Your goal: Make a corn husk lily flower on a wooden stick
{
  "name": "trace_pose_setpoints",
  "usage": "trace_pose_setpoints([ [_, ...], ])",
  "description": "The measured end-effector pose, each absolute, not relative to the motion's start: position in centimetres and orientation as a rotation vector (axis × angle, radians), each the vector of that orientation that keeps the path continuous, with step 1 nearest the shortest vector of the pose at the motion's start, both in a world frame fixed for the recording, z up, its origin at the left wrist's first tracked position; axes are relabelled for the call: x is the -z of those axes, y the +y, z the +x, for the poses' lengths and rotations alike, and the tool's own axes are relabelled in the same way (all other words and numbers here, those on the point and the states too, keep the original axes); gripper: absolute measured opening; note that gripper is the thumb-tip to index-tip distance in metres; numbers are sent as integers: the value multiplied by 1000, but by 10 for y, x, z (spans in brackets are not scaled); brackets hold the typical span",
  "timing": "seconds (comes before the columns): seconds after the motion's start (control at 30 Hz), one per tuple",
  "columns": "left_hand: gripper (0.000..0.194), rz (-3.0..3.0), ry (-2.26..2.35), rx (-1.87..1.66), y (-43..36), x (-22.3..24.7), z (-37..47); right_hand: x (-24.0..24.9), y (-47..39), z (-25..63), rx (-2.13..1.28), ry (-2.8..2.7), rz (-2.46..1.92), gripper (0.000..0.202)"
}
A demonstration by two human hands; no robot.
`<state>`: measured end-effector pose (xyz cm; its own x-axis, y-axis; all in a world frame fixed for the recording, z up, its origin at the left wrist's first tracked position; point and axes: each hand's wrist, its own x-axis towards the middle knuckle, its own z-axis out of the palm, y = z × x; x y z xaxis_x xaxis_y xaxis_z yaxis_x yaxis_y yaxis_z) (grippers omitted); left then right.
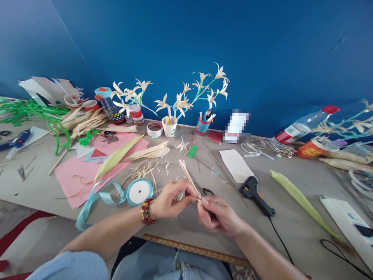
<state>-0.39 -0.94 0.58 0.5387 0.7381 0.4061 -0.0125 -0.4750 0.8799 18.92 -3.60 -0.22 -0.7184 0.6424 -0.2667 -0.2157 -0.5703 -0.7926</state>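
Observation:
Between my two hands a slim, pale bundle of what looks like folded corn husk (189, 175) points up and away from me. My left hand (174, 197) pinches it near its lower part, thumb and fingers closed. Just below, my right hand (219, 213) grips its bottom end with curled fingers. Partly hidden behind the hands, a dark scissor handle (208, 191) lies on the table. A spool of light blue ribbon (140, 191) is left of my left hand, its loose end trailing leftward. Beyond the bundle lie thin husk shreds (145, 170) and a small husk flower (182, 145).
A black glue gun (256, 196) with a cord lies to the right, near a green husk (303, 200). Pink paper (70, 179) spreads at left. Along the blue wall stand a white cup (169, 129) of husk flowers, a pen cup (203, 126) and a plastic bottle (303, 126).

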Motion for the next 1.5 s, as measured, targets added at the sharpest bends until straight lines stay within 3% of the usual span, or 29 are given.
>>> trace_pose_setpoints([
  [0.2, 21, 1809, 628, -998, -4, 2, -5, 7, -37, 213, -2417, -1089, -595, 56],
  [0.3, 25, 1627, 763, -1041, 0, 7, -6, 2, -32, 222, -2146, -1105, -583, 61],
  [0.37, 26, 1543, 783, -1058, 0, 8, -5, -1, -27, 218, -1917, -1133, -818, 54],
  [0.47, 22, 1616, 770, -1081, -2, 8, -1, -1, -26, 201, -1662, -1422, -1085, 47],
  [0.67, 17, 1765, 778, -1027, -6, 5, 1, 7, -35, 183, -1239, -1789, -1187, 55],
  [0.8, 15, 1800, 733, -1033, -6, 3, 0, 6, -35, 185, -1401, -1715, -1190, 58],
  [1.0, 18, 1836, 632, -999, -8, -1, -2, 1, -34, 193, -2126, -1329, -901, 58],
  [1.1, 20, 1819, 636, -1006, -4, 2, -5, 4, -37, 212, -2287, -1295, -798, 63],
  [1.27, 27, 1352, 700, -950, 3, 7, -5, 3, -27, 241, -1933, -1274, -825, 69],
  [1.4, 34, 1103, 625, -935, 1, 2, -1, 0, -9, 235, -1476, -1250, -1218, 40],
  [1.5, 34, 1042, 616, -917, -2, -2, 1, 3, -10, 223, -1429, -1236, -1230, 34],
])
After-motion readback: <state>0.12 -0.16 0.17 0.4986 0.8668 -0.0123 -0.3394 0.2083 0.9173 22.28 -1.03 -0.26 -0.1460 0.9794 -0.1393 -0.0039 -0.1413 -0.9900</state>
